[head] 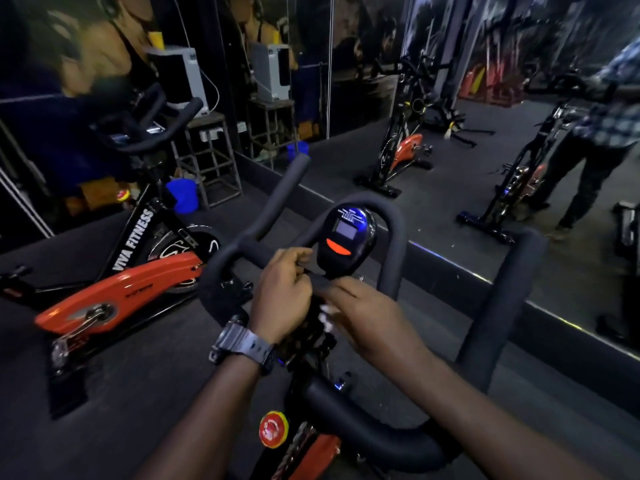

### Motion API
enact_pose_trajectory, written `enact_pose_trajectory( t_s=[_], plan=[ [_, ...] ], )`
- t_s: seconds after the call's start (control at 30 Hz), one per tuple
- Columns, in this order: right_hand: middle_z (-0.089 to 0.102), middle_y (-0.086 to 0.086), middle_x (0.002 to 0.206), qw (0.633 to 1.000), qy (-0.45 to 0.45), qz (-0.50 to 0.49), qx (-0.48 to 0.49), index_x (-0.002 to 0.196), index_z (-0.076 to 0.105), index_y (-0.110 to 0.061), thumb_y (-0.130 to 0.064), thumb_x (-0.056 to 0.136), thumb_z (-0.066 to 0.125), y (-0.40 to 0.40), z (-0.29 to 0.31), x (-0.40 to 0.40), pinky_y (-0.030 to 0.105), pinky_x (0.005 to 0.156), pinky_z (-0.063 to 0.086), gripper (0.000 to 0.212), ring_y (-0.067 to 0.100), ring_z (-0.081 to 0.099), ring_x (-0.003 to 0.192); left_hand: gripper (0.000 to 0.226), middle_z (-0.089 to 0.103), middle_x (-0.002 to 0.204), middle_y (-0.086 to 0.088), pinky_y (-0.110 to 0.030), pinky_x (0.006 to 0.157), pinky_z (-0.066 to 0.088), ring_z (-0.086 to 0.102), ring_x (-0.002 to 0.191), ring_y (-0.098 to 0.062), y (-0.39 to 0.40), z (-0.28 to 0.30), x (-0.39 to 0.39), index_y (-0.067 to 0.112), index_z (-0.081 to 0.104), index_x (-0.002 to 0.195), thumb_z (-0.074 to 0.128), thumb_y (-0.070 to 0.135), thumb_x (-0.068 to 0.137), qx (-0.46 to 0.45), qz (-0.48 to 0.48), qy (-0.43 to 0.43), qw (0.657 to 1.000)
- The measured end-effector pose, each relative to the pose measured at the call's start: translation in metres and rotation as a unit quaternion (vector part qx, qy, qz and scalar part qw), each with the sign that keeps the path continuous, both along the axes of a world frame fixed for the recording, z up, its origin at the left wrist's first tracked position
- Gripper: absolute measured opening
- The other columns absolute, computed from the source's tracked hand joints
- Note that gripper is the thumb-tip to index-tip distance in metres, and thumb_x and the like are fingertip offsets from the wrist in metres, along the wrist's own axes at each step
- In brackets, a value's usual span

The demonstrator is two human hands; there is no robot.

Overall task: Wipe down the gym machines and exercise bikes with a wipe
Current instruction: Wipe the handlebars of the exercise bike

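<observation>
A small white wipe (325, 315), largely hidden, sits under the right hand (367, 313) at the centre of the exercise bike's handlebar (391, 251), just below the console (346, 237). Whether that blurred hand grasps it cannot be told. The left hand (280, 296), wearing a watch (242, 344), grasps the bar. A second bike (121, 268) stands left; a mirror (519, 116) faces.

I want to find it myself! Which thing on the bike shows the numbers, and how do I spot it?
Look at the near exercise bike's black handlebars, the big foam loop in front of the person. In the middle of them, just above the left hand and right hand, stands the little console. It alone is shiny black with a small grey screen and an orange button underneath.
</observation>
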State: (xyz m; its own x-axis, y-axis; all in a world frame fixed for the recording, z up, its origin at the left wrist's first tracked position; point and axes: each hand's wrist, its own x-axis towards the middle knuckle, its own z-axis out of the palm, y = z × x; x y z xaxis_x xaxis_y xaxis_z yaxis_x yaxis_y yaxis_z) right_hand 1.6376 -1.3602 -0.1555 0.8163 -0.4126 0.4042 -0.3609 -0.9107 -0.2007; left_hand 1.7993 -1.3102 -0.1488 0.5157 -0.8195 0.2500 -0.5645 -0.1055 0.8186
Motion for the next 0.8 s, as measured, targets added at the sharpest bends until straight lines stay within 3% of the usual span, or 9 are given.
enact_pose_trajectory(
  t_s=[0.13,0.23,0.3,0.4,0.53,0.6,0.7,0.73,0.8],
  plan=[
    [0.063,-0.005,0.094,0.999,-0.03,-0.031,0.003,0.091,0.067,-0.022,-0.033,0.098,0.044,0.013,0.004,-0.037,0.03,0.066,0.053,0.026,0.02,0.063,0.084,0.042,0.058,0.116,0.002,-0.027,0.096,0.047,0.06,0.104,-0.013,-0.012,0.005,0.05,0.013,0.064,0.122,0.051,-0.005,0.086,0.037,-0.086,-0.044,0.995],
    [0.057,-0.014,0.092,0.999,0.009,-0.034,0.004,0.086,0.058,-0.03,-0.023,0.094,0.056,0.018,0.008,-0.018,0.031,0.066,0.051,0.011,0.012,0.056,0.083,0.029,0.059,0.107,0.005,-0.026,0.093,0.047,0.06,0.1,-0.01,-0.02,0.007,0.074,0.017,0.067,0.118,0.057,0.006,0.093,0.025,-0.146,-0.051,0.988],
    [0.057,-0.01,0.087,0.998,0.036,-0.051,-0.021,0.087,0.062,-0.031,-0.02,0.077,0.067,0.016,0.009,0.022,0.028,0.055,0.051,0.015,0.016,0.056,0.079,0.022,0.061,0.104,0.006,-0.032,0.096,0.048,0.061,0.101,-0.01,-0.023,0.004,0.086,0.021,0.07,0.113,0.055,0.023,0.097,0.007,-0.176,-0.03,0.984],
    [0.06,-0.001,0.084,0.99,0.062,-0.101,-0.072,0.081,0.067,-0.02,-0.018,0.077,0.059,0.007,0.016,0.093,0.029,0.048,0.049,0.01,0.023,0.058,0.081,0.035,0.068,0.109,0.005,-0.038,0.103,0.047,0.064,0.107,-0.009,-0.024,0.002,0.092,0.035,0.07,0.105,0.043,0.053,0.092,-0.031,-0.172,0.1,0.98],
    [0.055,0.014,0.123,0.983,0.119,-0.13,-0.051,0.122,0.06,-0.002,-0.007,0.089,0.055,0.0,0.024,0.142,0.044,0.069,0.055,0.034,0.032,0.049,0.114,0.058,0.066,0.122,0.01,-0.035,0.11,0.042,0.058,0.116,0.0,-0.022,-0.001,0.091,0.027,0.066,0.12,0.031,0.063,0.091,-0.05,-0.159,0.164,0.972],
    [0.056,0.012,0.113,0.981,0.14,-0.127,-0.043,0.111,0.064,-0.004,-0.007,0.085,0.058,0.008,0.027,0.128,0.042,0.06,0.053,0.027,0.03,0.051,0.106,0.068,0.063,0.128,0.01,-0.037,0.112,0.041,0.056,0.121,-0.002,-0.02,-0.004,0.092,0.026,0.063,0.127,0.028,0.07,0.089,-0.059,-0.168,0.178,0.968],
    [0.057,0.001,0.09,0.98,0.16,-0.109,-0.034,0.076,0.063,-0.016,-0.012,0.071,0.069,0.023,0.024,0.096,0.033,0.045,0.048,0.008,0.025,0.059,0.083,0.078,0.063,0.13,0.008,-0.04,0.113,0.04,0.056,0.124,-0.003,-0.021,-0.007,0.091,0.023,0.06,0.132,0.029,0.077,0.085,-0.063,-0.183,0.203,0.96],
    [0.056,0.0,0.092,0.977,0.18,-0.115,-0.024,0.077,0.063,-0.017,-0.013,0.073,0.066,0.025,0.025,0.093,0.034,0.049,0.05,0.006,0.025,0.059,0.085,0.079,0.064,0.13,0.009,-0.039,0.113,0.04,0.056,0.123,-0.003,-0.021,-0.007,0.091,0.024,0.059,0.132,0.029,0.078,0.084,-0.06,-0.187,0.211,0.958],
    [0.054,0.004,0.107,0.972,0.191,-0.134,-0.029,0.099,0.065,-0.014,-0.015,0.084,0.059,0.018,0.029,0.106,0.04,0.064,0.052,0.017,0.028,0.056,0.098,0.079,0.064,0.128,0.011,-0.032,0.111,0.041,0.057,0.122,-0.002,-0.019,-0.005,0.09,0.025,0.059,0.133,0.028,0.078,0.083,-0.055,-0.196,0.215,0.955]
  ],
)
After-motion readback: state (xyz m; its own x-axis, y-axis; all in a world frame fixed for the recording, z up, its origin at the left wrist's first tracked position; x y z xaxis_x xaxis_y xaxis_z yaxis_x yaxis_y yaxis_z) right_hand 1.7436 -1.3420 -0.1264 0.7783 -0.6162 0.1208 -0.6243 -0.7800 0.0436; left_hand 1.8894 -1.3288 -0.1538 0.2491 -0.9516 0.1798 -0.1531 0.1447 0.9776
